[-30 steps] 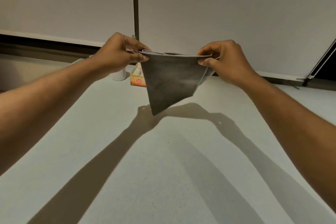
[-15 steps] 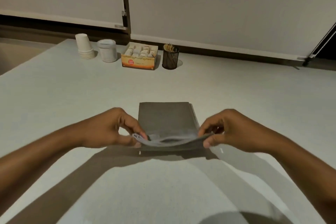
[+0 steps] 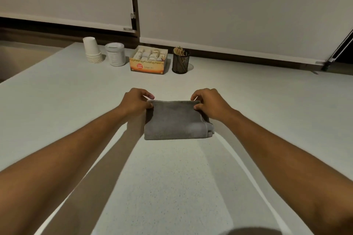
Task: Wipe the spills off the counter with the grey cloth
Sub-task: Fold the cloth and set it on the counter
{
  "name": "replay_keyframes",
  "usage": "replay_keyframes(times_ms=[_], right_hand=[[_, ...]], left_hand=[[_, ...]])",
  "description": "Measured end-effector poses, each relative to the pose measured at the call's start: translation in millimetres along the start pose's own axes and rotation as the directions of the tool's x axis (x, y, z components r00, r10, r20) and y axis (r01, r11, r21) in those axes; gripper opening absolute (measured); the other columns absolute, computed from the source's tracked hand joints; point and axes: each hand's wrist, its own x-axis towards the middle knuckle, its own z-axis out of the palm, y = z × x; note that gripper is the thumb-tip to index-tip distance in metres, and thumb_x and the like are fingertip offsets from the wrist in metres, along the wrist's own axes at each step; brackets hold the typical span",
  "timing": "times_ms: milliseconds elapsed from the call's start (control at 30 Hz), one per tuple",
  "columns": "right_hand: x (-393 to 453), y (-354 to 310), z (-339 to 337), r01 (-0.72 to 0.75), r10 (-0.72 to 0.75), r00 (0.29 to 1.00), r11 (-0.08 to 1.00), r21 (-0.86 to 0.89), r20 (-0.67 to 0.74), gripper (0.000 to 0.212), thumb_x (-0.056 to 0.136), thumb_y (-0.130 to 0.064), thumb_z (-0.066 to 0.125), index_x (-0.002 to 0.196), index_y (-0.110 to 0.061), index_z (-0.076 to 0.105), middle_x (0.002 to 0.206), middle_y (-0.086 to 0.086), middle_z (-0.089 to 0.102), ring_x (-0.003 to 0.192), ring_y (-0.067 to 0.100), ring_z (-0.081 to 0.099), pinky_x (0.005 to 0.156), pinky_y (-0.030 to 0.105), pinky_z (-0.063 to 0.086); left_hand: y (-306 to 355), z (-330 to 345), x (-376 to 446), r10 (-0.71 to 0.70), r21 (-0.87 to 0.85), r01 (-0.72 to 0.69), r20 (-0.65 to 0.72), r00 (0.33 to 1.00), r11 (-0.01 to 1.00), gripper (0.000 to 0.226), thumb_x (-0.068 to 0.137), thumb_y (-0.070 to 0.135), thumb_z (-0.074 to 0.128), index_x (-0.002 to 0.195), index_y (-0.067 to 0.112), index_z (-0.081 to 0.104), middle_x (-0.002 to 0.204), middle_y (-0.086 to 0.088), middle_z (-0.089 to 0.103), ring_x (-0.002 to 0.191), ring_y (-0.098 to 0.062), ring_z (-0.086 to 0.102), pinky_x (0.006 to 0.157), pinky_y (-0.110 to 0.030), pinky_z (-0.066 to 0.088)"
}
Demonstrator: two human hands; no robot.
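Pinching the far corners of the grey cloth (image 3: pixel 176 120), one corner in each hand: left hand (image 3: pixel 136 102) at the far left corner, right hand (image 3: pixel 211 104) at the far right corner, thumbs and fingers closed on the top layer. Folded now into a thick pad, lying flat on the counter (image 3: pixel 172 187) between the two hands. Half a moment ago held open at the near edge with loose layers gaping; now folded over, near edge a smooth roll, small tag end poking out at the near right corner. A moment before that, hanging up in the air between both hands. Hands now further from the body than before, at the far edge of the cloth and not the near one.

Beyond the cloth, well apart from it, a row at the back of the counter: black mesh cup of sticks (image 3: pixel 180 61) straight behind, orange box of packets (image 3: pixel 149 63) just left of that, white tub (image 3: pixel 115 54) further left, stack of paper cups (image 3: pixel 92 50) last on the left. Same places as before.
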Motion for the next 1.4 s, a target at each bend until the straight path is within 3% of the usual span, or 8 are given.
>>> replay_keyframes(times_ms=[167, 300, 433, 600, 767, 1100, 1267, 1400], right_hand=[[-25, -5, 11, 0.178, -0.189, 0.980, 0.971, -0.161, -0.055, 0.037, 0.093, -0.033, 0.075, 0.128, -0.022, 0.070, 0.130, -0.002, 0.063, 0.121, 0.020, 0.055, 0.102, 0.037, 0.048], [-71, -14, 18, 0.447, -0.414, 0.889, 0.877, -0.174, 0.195, 0.047, 0.090, -0.043, 0.067, 0.133, -0.025, 0.067, 0.127, -0.006, 0.065, 0.113, 0.011, 0.056, 0.091, 0.025, 0.043], [-78, -17, 36, 0.436, -0.407, 0.900, 0.838, -0.328, 0.156, 0.044, 0.094, -0.029, 0.066, 0.138, -0.024, 0.064, 0.127, -0.002, 0.070, 0.111, 0.020, 0.064, 0.085, 0.034, 0.057], [-68, -39, 34, 0.332, -0.330, 0.942, 0.904, -0.269, 0.056, 0.008, 0.084, -0.015, 0.059, 0.077, -0.019, 0.057, 0.072, -0.005, 0.058, 0.065, 0.016, 0.050, 0.060, 0.030, 0.033], [-94, -79, 29, 0.222, -0.221, 0.975, 0.974, 0.048, -0.023, 0.011, 0.078, -0.024, 0.060, 0.070, -0.018, 0.062, 0.058, -0.002, 0.059, 0.052, 0.017, 0.058, 0.050, 0.037, 0.049], [-71, -31, 23, -0.078, 0.151, 0.975, 0.916, 0.394, -0.160, 0.057, 0.091, -0.057, 0.072, 0.140, -0.030, 0.063, 0.125, -0.015, 0.066, 0.106, -0.003, 0.061, 0.076, 0.005, 0.044], [-44, 9, 4, -0.298, 0.030, 0.942, 0.533, 0.792, 0.334, 0.068, 0.089, -0.072, 0.065, 0.134, -0.022, 0.072, 0.133, 0.001, 0.075, 0.122, 0.017, 0.072, 0.108, 0.039, 0.052], [-31, 35, -6, -0.303, -0.061, 0.940, 0.301, 0.904, 0.335, 0.059, 0.095, -0.037, 0.074, 0.145, -0.011, 0.058, 0.140, 0.011, 0.070, 0.132, 0.029, 0.066, 0.112, 0.047, 0.052]], left_hand=[[-12, 9, -20, 0.097, 0.187, -0.067, -0.157, 0.983, 0.980, 0.058, 0.084, 0.023, 0.087, 0.137, 0.014, 0.065, 0.130, -0.015, 0.064, 0.116, -0.030, 0.064, 0.088, -0.032, 0.048], [-8, 8, -66, 0.073, 0.038, -0.066, -0.227, 0.971, 0.997, 0.030, 0.084, 0.028, 0.086, 0.106, 0.021, 0.066, 0.094, 0.000, 0.067, 0.077, -0.014, 0.061, 0.062, -0.023, 0.042], [-1, 17, -115, -0.212, -0.289, 0.277, 0.236, 0.948, 0.917, 0.016, 0.091, 0.025, 0.078, 0.091, 0.010, 0.073, 0.066, -0.003, 0.072, 0.057, -0.016, 0.068, 0.049, -0.027, 0.049], [18, 40, -146, -0.232, -0.566, 0.639, 0.626, 0.744, 0.521, 0.044, 0.098, 0.035, 0.070, 0.122, -0.001, 0.063, 0.110, -0.028, 0.077, 0.103, -0.042, 0.079, 0.084, -0.046, 0.067], [35, 55, -133, -0.267, -0.825, 0.424, 0.342, 0.901, 0.374, 0.041, 0.099, 0.041, 0.068, 0.107, 0.001, 0.072, 0.088, -0.017, 0.080, 0.076, -0.026, 0.078, 0.082, -0.041, 0.063], [48, 47, -101, -0.124, -0.728, 0.145, 0.083, 0.989, 0.670, 0.025, 0.092, 0.016, 0.071, 0.114, 0.027, 0.073, 0.099, 0.001, 0.083, 0.098, -0.025, 0.079, 0.085, -0.040, 0.065], [70, 37, -64, 0.106, -0.774, 0.165, 0.287, 0.952, 0.611, 0.035, 0.093, 0.010, 0.067, 0.126, 0.018, 0.072, 0.119, -0.008, 0.081, 0.110, -0.029, 0.078, 0.088, -0.038, 0.065], [83, 39, -20, 0.152, -0.740, 0.227, 0.407, 0.901, 0.634, 0.036, 0.094, 0.012, 0.066, 0.127, 0.023, 0.070, 0.123, -0.008, 0.080, 0.111, -0.028, 0.078, 0.088, -0.038, 0.065]])
